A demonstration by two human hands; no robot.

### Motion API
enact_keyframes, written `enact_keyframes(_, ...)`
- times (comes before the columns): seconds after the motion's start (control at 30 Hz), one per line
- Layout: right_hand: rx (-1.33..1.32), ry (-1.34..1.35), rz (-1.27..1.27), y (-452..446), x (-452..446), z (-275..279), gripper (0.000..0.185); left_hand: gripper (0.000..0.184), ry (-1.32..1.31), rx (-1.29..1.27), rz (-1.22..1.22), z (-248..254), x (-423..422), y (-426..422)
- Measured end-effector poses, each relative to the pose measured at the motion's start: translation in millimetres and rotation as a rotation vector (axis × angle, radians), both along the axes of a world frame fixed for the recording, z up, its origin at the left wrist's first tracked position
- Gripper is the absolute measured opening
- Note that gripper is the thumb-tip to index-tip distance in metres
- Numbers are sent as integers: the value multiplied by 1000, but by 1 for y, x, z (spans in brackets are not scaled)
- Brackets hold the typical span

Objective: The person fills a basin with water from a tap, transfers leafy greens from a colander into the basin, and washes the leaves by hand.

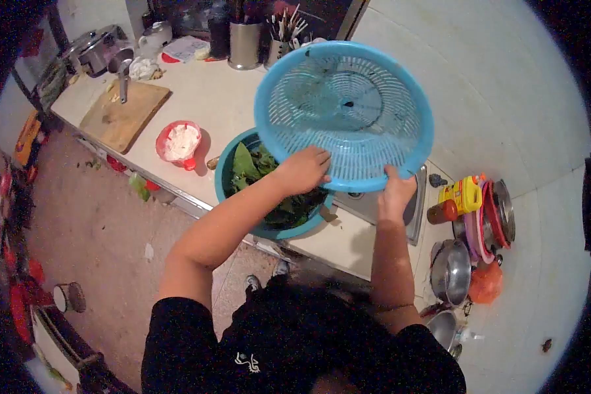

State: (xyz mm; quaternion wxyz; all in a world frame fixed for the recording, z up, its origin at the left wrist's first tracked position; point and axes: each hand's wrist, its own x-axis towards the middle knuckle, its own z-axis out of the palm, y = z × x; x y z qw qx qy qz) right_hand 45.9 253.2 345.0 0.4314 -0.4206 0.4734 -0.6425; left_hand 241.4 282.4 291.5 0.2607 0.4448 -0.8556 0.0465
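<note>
A blue plastic colander [364, 128] is tilted up over the counter, its slotted inside facing me, with a few dark bits stuck to it. My left hand [306, 169] is closed over its near left rim, fingers reaching inside. At the near right rim, my right hand [398, 192] grips with the thumb on the inner side. Below and left of the colander stands a teal basin [289, 232] filled with dark green leaves [245, 164]; the colander and my left arm cover part of it.
Left on the counter are a red bowl of white powder [181, 142] and a wooden cutting board [128, 115] with a ladle-like metal utensil [123, 82]. A metal sink [414, 213] lies under the colander. Yellow bottle [465, 196], pans [452, 272] and a tiled wall are at right.
</note>
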Motion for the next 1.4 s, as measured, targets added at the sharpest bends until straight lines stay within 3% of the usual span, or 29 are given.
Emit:
enact_keyframes(0.13, -66, -16, -87, -18, -35, -19, 40, 28, 16, -77, -57, -4, 11, 24)
enact_keyframes(0.2, -71, 0, -104, -30, -62, -31, 42, 29, -40, 122, 99, -4, 17, 38)
enact_keyframes(0.27, -52, 109, -275, -31, -91, -38, 38, 29, 11, 66, 221, -12, 29, 48)
enact_keyframes(0.3, -48, 112, -278, -36, -112, -47, 38, 44, -81, 118, 287, -24, 37, 49)
enact_keyframes(0.33, 30, 148, -229, -44, -138, -64, 34, 44, -79, 121, 284, -25, 37, 52)
enact_keyframes(0.4, 113, 187, -181, -65, -183, -96, 32, 60, -91, 182, 502, -26, 34, 58)
enact_keyframes(0.43, 390, 177, -59, -77, -202, -111, 34, 74, -50, 357, 545, -45, 34, 50)
enact_keyframes(0.47, 496, 129, 15, -88, -215, -133, 36, 74, -48, 360, 543, -50, 30, 48)
enact_keyframes(0.53, 716, 53, 166, -109, -240, -175, 41, 81, 21, 649, 571, -58, 21, 47)
enact_keyframes(0.6, 664, -118, 298, -111, -225, -194, 45, 88, -55, 718, 578, -66, 12, 46)
enact_keyframes(0.77, 847, -31, 187, -162, -220, -307, 53, 93, -214, 932, 630, -66, 5, 27)
enact_keyframes(0.83, 804, 68, 167, -172, -209, -311, 55, 95, -230, 962, 641, -76, 8, 21)
enact_keyframes(0.93, 395, 727, -143, -191, -185, -285, 62, 95, -251, 1014, 672, -87, 7, 13)
enact_keyframes(0.97, 282, 1001, -362, -218, -179, -281, 64, 93, -261, 1033, 676, -84, 6, 10)
enact_keyframes(1.03, -94, 914, -377, -260, -152, -222, 63, 88, -274, 1072, 684, -94, 8, 7)
enact_keyframes(1.1, -128, 952, -409, -291, -128, -173, 57, 82, -286, 1114, 684, -104, 8, 8)
enact_keyframes(1.2, -264, 979, -305, -324, -119, -144, 51, 68, -402, 1080, 673, -126, 13, 17)
enact_keyframes(1.27, -71, 949, -109, -334, -114, -136, 43, 48, -372, 610, 616, -184, 26, 39)
enact_keyframes(1.3, -164, 1030, -209, -343, -118, -150, 34, 48, -371, 618, 623, -204, 31, 37)
enact_keyframes(1.33, -162, 1030, -197, -346, -120, -152, 34, 39, -333, 912, 594, -215, 36, 31)
enact_keyframes(1.4, -110, 830, -105, -346, -127, -156, 31, 33, -287, 1210, 557, -225, 37, 32)
